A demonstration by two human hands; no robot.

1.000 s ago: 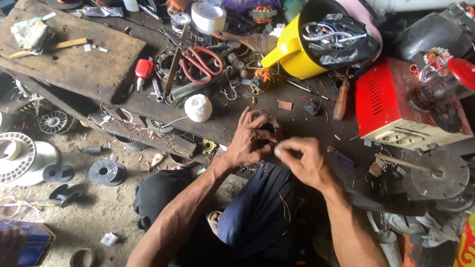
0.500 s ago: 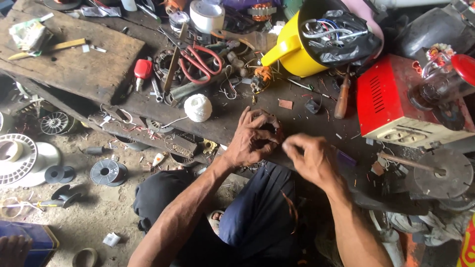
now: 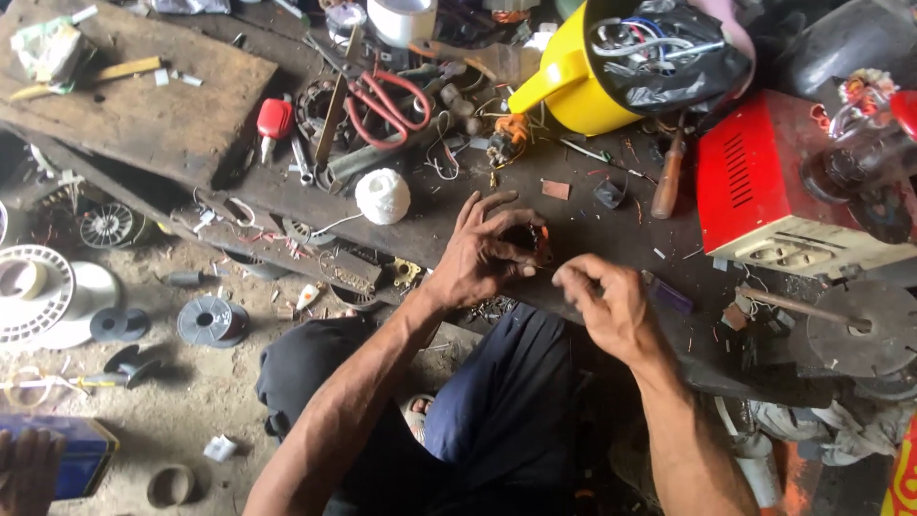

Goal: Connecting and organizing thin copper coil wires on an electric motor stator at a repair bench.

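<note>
Left hand [image 3: 482, 256] curled around a small dark wound part with copper wire [image 3: 528, 241], held just above the near edge of the desk [image 3: 573, 215]; grip pressed against it, thumb below, fingers arched over the top, so most of the part hidden. Right hand [image 3: 604, 304] just beside it, thumb and forefinger pinched together near the part; blurred, so cannot tell whether a thin wire sits in that pinch.

On the desk beyond the hands: white ball of string [image 3: 383, 196], red-handled cutters [image 3: 387, 100], wooden-handled tool [image 3: 669, 179] partly tucked under the yellow jug [image 3: 573, 91]. Jug stuffed with a black bag and loose cables, contents hard to sort out. Red metal box [image 3: 774, 191] to the right, cut off in part by a blurred glass-like object at the frame edge. Wooden board [image 3: 143, 105] at upper left, its corner out of view.

On the floor: white spool [image 3: 38, 291] cut by the left edge, grey reel [image 3: 212, 320]. Another person's hand [image 3: 29, 468] at the lower left corner, mostly out of frame. Small scraps across the desk too tiny to identify.
</note>
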